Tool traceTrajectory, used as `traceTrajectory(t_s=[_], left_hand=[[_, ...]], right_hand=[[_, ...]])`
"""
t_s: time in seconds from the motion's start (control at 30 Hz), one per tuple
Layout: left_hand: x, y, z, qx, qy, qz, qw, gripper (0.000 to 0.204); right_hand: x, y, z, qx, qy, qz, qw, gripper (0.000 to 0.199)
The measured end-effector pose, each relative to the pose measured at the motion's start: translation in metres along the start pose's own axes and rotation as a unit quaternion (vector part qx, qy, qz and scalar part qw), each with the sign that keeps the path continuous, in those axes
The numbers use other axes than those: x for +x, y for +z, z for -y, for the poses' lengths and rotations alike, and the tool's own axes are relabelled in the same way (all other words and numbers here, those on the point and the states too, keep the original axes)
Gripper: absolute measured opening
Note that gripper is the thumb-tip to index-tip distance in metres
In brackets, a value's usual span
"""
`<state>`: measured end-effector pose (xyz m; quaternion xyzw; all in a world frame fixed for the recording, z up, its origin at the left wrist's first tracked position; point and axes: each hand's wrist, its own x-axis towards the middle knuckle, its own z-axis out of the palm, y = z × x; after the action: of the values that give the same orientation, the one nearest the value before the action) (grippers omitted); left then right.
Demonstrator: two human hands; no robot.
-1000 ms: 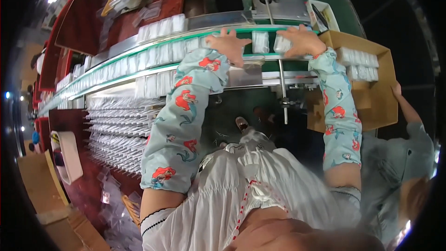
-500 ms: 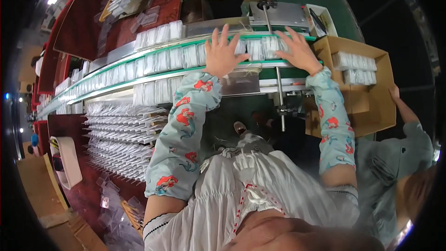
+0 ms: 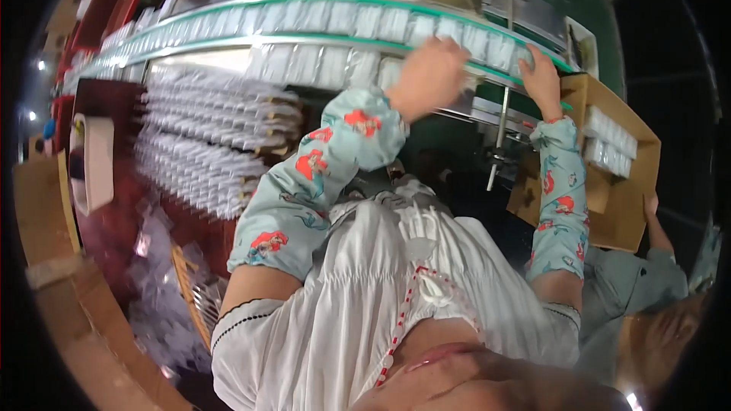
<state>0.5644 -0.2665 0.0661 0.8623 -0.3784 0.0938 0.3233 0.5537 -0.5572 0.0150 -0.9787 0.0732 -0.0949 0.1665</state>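
**Both hands at the packet line**

Nearest the camera is the person's own white gathered top (image 3: 396, 297), with a line of small red dots running down its front. From it rise two forearms in pale green printed sleeve covers (image 3: 312, 183), each patterned with red and dark figures.

The left hand (image 3: 428, 76) is blurred; it lies over the near edge of the conveyor belt (image 3: 228, 30), on or just above the white packets (image 3: 381, 23) there. Its fingers look bent downward, but whether they grip a packet cannot be told. The right hand (image 3: 542, 76) is further along to the right, fingers spread and extended flat against the packets at the belt's end, open rather than clenched.

The white packets stand side by side in a long row on the green-edged belt, which curves away to the upper left. A second row of the same packets sits on the metal ledge just below the belt.

To the right, just beside the right hand, an open cardboard box (image 3: 624, 205) holds a stack of white packets (image 3: 609, 144) against its far wall. Another person's hand (image 3: 651, 209) rests at the box's lower right edge.

To the left, below the belt, layered stacks of flat clear-wrapped items (image 3: 205, 144) lie on a dark red surface. Further left stands a brown cardboard carton (image 3: 38, 205).
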Motion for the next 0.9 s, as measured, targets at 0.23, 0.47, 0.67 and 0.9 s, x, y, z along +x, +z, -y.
traceTrajectory(t_s=[0.23, 0.47, 0.67, 0.9], left_hand=[[-0.079, -0.070, -0.007, 0.158, -0.055, 0.111, 0.980, 0.080], [-0.115, -0.034, 0.040, 0.195, -0.122, 0.141, 0.963, 0.102], [-0.125, -0.025, 0.056, 0.257, -0.103, 0.101, 0.956, 0.104], [-0.100, -0.004, 0.047, 0.271, -0.094, 0.129, 0.949, 0.093]], right_hand=[[-0.021, -0.031, -0.003, -0.086, -0.003, -0.044, 0.995, 0.054], [-0.069, -0.020, 0.103, 0.050, -0.153, -0.069, 0.985, 0.019], [-0.110, 0.003, 0.154, 0.045, -0.170, -0.041, 0.984, 0.029], [-0.125, -0.024, 0.130, 0.067, -0.073, 0.072, 0.992, 0.016]])
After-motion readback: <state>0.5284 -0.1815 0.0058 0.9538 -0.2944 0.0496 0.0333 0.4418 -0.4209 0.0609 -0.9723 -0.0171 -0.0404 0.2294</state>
